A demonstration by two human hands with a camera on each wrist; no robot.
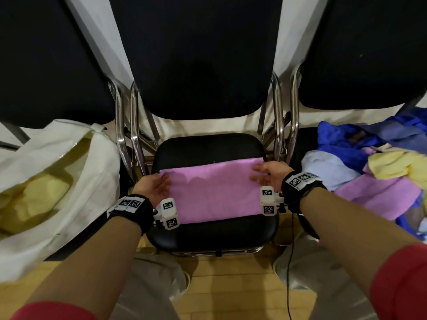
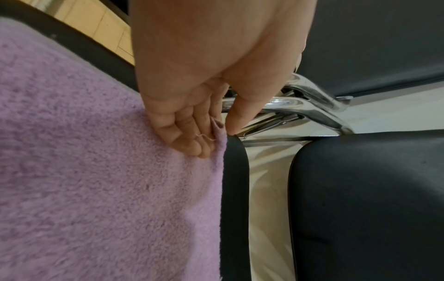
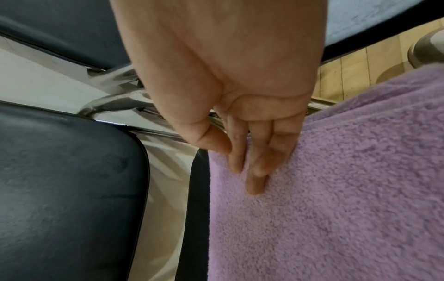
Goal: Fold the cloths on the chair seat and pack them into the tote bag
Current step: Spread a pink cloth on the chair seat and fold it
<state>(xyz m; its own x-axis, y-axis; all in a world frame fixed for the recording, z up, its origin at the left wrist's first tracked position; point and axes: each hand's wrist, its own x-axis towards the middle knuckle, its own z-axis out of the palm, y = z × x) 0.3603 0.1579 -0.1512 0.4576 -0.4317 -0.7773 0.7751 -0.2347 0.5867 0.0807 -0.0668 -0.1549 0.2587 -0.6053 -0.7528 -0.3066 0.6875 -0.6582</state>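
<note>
Three black folding chairs with chrome frames stand side by side on a wooden floor [image 1: 231, 280], in front of a pale wall. On the black seat of the middle chair [image 1: 208, 236] lies a pink cloth [image 1: 212, 192], folded into a wide rectangle that spans the seat from left edge to right edge and leaves bare seat on its near and far sides.

The left hand [image 1: 151, 187] rests on the cloth's left end. In the left wrist view its fingers [image 2: 190, 138] lie close together on the fleece near the far left corner, and the thumb points down just beside that corner; whether the thumb actually pinches the corner against the fingers cannot be told.

The right hand [image 1: 269, 174] lies on the cloth's right end. In the right wrist view its fingers [image 3: 259, 167] are straight and pressed flat on the fabric, with the thumb touching the edge of the cloth at the far right corner.

On the chair to the left sits a white tote bag [image 1: 46, 158], its mouth open, with a folded yellow cloth [image 1: 39, 195] inside. On the chair to the right lies a loose heap of cloths [image 1: 374, 174] in blue, light blue, yellow and pink. Each wrist carries a black strap with white marker blocks.
</note>
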